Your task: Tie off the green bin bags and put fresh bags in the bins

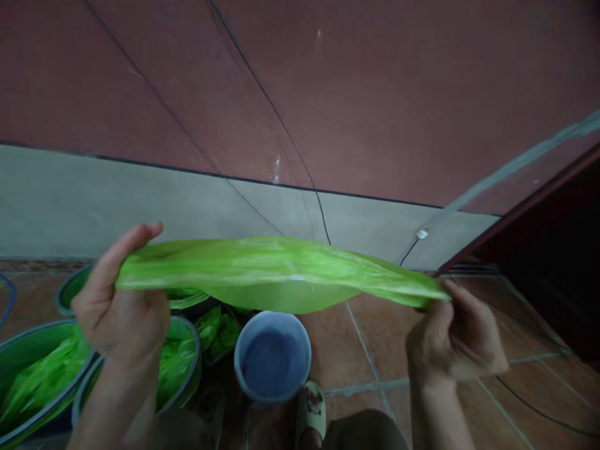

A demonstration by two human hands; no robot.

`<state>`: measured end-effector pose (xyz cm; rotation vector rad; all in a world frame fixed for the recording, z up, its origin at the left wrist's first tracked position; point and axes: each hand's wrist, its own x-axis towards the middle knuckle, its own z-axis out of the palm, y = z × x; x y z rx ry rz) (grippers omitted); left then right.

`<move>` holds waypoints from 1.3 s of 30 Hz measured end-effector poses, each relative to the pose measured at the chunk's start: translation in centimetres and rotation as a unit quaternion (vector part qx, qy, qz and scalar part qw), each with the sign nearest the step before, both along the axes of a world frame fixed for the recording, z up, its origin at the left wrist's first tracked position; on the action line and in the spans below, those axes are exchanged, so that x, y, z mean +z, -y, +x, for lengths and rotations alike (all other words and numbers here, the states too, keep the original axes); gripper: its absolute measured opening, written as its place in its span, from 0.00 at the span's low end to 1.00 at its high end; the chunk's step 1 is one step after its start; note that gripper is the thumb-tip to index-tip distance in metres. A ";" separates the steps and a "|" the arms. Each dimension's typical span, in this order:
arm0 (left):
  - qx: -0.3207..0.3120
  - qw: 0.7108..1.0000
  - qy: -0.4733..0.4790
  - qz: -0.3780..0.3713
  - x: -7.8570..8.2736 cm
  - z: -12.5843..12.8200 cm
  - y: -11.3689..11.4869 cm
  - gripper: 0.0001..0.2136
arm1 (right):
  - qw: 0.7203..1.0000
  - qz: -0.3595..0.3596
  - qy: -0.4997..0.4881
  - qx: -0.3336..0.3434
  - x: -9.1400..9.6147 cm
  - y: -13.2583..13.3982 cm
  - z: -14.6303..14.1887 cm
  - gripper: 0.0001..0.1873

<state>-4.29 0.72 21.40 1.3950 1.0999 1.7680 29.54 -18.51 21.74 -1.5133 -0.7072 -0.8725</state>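
I hold a long green leaf stretched out level in front of me, between both hands. My left hand grips its left end, thumb on top and fingers wrapped under. Closed in a pinch, my right hand has the narrow right tip of the leaf. Below the leaf, a small blue bucket stands on the floor.
Several green basins with more green leaves sit at the lower left on the tiled floor. A sandalled foot shows beside the bucket. A wall with black cables rises ahead, and a dark doorway opens at right.
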 end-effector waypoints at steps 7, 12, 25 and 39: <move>-0.136 0.933 0.021 -0.332 -3.8 -6.2 1.6 0.19 | 0.798 -0.542 -0.148 0.218 -7.8 5.6 -6.1 0.15; -0.171 0.896 0.173 -0.372 -2.7 -9.3 2.0 0.11 | 0.824 -0.442 -0.189 0.298 -7.2 6.8 -12.3 0.15; -0.341 0.790 0.237 -0.451 0.8 -6.9 15.1 0.29 | 0.674 -0.538 -0.059 0.503 -8.3 8.8 -29.6 0.08; -0.217 0.855 0.058 -0.468 -2.1 -12.0 17.4 0.13 | 0.762 -0.347 -0.193 0.511 -5.3 5.9 -24.5 0.15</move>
